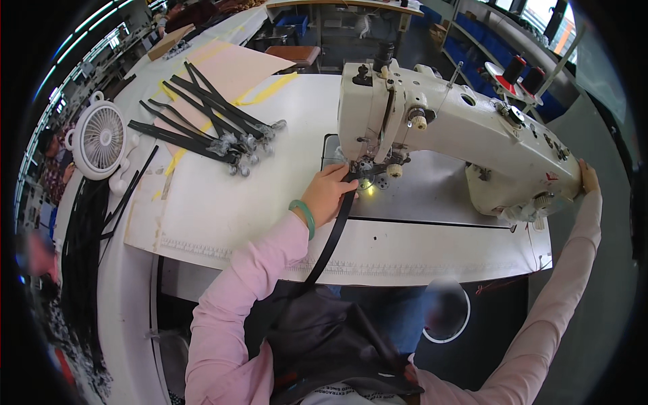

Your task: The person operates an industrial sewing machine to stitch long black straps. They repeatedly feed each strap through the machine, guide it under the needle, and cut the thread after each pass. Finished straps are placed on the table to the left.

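Note:
A white industrial sewing machine (432, 121) stands on the table, its needle area lit by a small yellow light. My left hand (327, 192) is at the presser foot, fingers closed on a black strap (334, 233). The strap runs from under the foot down over the table's front edge toward my lap. My right arm reaches out to the far right, where my right hand (589, 177) curls round the end of the machine's arm; what lies under its fingers is mostly hidden. Left of the machine lie several black straps (202, 111) with clear-wrapped ends (243, 145).
A white fan (101, 138) stands at the left, beside a hanging bundle of long black strips (81, 250). Thread cones (515, 67) stand behind the machine. Pinkish sheet material (236, 67) with yellow tape lies at the back of the white table (223, 209). A round white-rimmed bin (468, 314) sits below.

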{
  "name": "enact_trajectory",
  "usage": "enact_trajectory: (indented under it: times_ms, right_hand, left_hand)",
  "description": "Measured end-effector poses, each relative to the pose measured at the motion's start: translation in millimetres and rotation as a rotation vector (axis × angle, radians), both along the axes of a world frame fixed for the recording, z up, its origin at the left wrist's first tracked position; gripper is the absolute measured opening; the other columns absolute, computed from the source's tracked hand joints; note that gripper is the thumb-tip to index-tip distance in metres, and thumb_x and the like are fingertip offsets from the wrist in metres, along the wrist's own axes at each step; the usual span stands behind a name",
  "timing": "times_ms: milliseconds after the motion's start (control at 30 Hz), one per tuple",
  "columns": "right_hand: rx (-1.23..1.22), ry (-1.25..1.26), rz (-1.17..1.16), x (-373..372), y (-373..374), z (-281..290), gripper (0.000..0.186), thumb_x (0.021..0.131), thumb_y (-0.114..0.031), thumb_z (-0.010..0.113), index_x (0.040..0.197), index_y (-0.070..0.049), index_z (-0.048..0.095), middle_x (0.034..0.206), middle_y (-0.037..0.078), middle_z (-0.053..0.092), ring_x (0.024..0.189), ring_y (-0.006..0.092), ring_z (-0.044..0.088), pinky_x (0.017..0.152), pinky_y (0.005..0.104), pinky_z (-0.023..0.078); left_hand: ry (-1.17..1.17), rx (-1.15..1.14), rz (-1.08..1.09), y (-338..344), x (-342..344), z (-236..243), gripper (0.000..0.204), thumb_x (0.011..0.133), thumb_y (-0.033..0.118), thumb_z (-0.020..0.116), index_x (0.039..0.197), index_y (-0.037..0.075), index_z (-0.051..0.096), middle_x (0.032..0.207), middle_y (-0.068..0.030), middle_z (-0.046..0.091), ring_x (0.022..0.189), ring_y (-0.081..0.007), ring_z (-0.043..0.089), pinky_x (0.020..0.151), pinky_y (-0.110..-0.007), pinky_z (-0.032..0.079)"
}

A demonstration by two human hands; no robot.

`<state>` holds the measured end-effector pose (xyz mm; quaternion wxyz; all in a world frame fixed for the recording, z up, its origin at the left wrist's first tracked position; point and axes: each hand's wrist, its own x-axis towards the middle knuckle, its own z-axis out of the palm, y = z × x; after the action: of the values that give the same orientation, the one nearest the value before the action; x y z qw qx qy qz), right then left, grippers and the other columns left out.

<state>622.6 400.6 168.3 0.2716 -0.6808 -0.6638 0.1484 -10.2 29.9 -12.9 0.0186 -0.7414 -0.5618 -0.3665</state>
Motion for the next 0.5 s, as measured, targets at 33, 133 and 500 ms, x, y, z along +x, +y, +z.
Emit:
enact_trajectory:
  times_ms: [33, 133, 500]
  right_hand:
    - [0.003, -0.023, -0.002, 6, -2, 3, 0.050, 0.089, -0.043, 0.044, 0.115, -0.001, 0.054, 0.110, 0.015, 0.059, 0.104, 0.0273, 0.053, 0.090, 0.0320, 0.037]
    - [0.030, -0.035, -0.011, 25, -6, 11, 0.053, 0.089, -0.044, 0.043, 0.116, 0.000, 0.053, 0.110, 0.015, 0.058, 0.101, 0.0251, 0.054, 0.089, 0.0317, 0.038]
    - [0.390, 0.610, -0.180, -20, -94, -96, 0.046, 0.091, -0.044, 0.040, 0.107, -0.003, 0.054, 0.089, 0.006, 0.058, 0.082, 0.0135, 0.054, 0.070, 0.0274, 0.042]
  left_hand:
    - [-0.067, 0.028, -0.026, 4, 2, 3, 0.026, 0.066, 0.002, 0.067, 0.092, 0.003, 0.064, 0.101, -0.0161, 0.058, 0.100, -0.0308, 0.053, 0.082, -0.033, 0.048]
    - [0.175, 0.041, 0.031, -2, 13, 11, 0.026, 0.066, 0.002, 0.067, 0.092, 0.003, 0.064, 0.102, -0.0161, 0.058, 0.102, -0.0310, 0.053, 0.082, -0.034, 0.048]
    - [0.218, 0.029, 0.045, -5, 12, 10, 0.028, 0.068, 0.005, 0.061, 0.096, 0.003, 0.062, 0.107, -0.0184, 0.056, 0.105, -0.0314, 0.049, 0.089, -0.034, 0.043]
